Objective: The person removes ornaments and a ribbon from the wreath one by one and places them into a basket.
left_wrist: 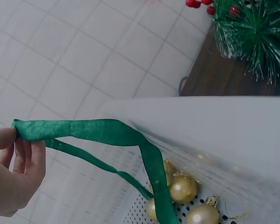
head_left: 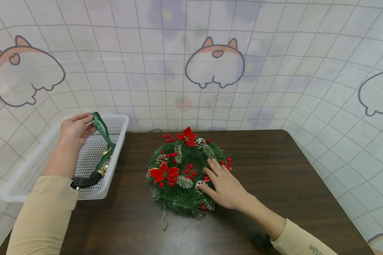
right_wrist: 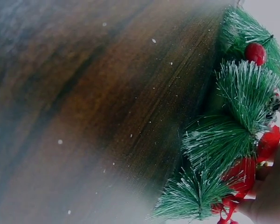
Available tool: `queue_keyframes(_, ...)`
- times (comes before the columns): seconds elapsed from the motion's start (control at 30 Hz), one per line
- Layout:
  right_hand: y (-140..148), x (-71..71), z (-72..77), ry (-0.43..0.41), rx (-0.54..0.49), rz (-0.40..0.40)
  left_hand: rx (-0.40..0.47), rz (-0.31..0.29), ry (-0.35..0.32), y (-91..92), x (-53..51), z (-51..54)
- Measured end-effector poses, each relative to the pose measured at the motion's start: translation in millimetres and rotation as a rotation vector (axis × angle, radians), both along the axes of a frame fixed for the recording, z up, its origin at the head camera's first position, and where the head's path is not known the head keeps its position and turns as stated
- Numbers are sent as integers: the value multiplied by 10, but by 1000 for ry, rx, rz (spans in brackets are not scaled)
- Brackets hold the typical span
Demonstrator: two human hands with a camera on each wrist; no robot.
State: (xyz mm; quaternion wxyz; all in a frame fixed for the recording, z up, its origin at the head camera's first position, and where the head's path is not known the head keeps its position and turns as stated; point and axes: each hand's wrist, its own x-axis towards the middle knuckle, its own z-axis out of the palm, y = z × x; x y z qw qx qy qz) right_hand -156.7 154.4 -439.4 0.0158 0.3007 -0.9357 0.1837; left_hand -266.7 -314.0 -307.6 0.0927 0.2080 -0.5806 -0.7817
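My left hand point(head_left: 75, 130) is raised over a white plastic basket point(head_left: 115, 165). In the left wrist view its thumb and fingers pinch the end of a green ribbon point(left_wrist: 84, 130), which loops down among gold baubles point(left_wrist: 183, 189) in the basket. A green Christmas wreath point(head_left: 182, 203) with red flowers, berries and frosted pine cones lies on the table. On the wreath's right side rests my right hand point(head_left: 226, 187), fingers spread and fairly straight. The right wrist view shows only part of that hand point(right_wrist: 275, 186) against the red petals.
The dark wooden table point(head_left: 261, 159) runs against a tile-patterned curtain point(head_left: 166, 99). A small twine loop point(head_left: 164, 221) sticks out from the wreath's front. Inside the basket a black curved object point(head_left: 86, 181) lies near the front. Under the right sleeve is a dark object point(head_left: 261, 241).
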Motion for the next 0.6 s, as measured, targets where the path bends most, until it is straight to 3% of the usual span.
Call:
queue_keyframes(0.13, 2, -3, 6, -2, 3, -2, -11, -9, -20, -9, -6, -31)
queue_keyframes(0.43, 4, 5, 12, -2, -2, -3, -123, -24, -84, -62, -30, -132)
queue_keyframes(0.6, 6, 11, 15, -1, -2, -3, -250, -36, -119, -60, -41, -224)
